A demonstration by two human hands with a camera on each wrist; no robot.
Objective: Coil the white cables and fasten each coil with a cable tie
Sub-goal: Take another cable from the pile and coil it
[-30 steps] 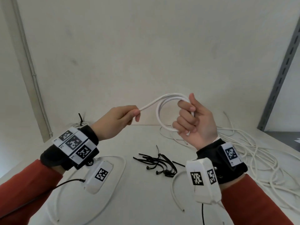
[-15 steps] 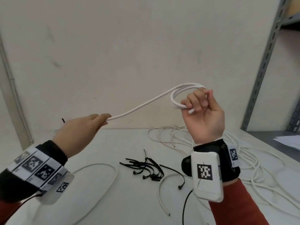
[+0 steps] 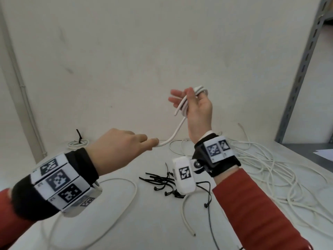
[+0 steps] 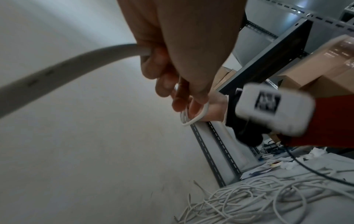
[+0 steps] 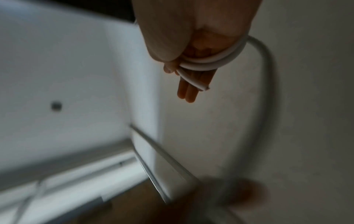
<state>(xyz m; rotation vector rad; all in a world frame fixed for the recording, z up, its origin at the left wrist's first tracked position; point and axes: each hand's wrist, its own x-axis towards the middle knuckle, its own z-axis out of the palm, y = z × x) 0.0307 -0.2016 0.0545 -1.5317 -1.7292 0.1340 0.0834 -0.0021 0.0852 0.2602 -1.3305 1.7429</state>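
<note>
My right hand (image 3: 187, 100) is raised in front of the wall, fingers stretched out. A few turns of the white cable (image 3: 177, 129) are wound round it, and its thumb pins them (image 5: 206, 62). The cut cable end (image 5: 203, 87) sticks out along the fingers. From there the cable drops in a curve to my left hand (image 3: 153, 143), which pinches it between thumb and fingers (image 4: 149, 53). Past the left hand it trails down to the table. A bunch of black cable ties (image 3: 162, 183) lies on the table below the hands.
A tangle of loose white cables (image 3: 270, 168) covers the table's right side. A small coil with a black tie (image 3: 78, 142) sits at the back left by the wall. A grey metal shelf upright (image 3: 302, 65) stands at the right.
My right hand has turned and straightened its fingers, with the turns now wound round it. My left hand has come closer to the right, so the span of cable between them is shorter.
</note>
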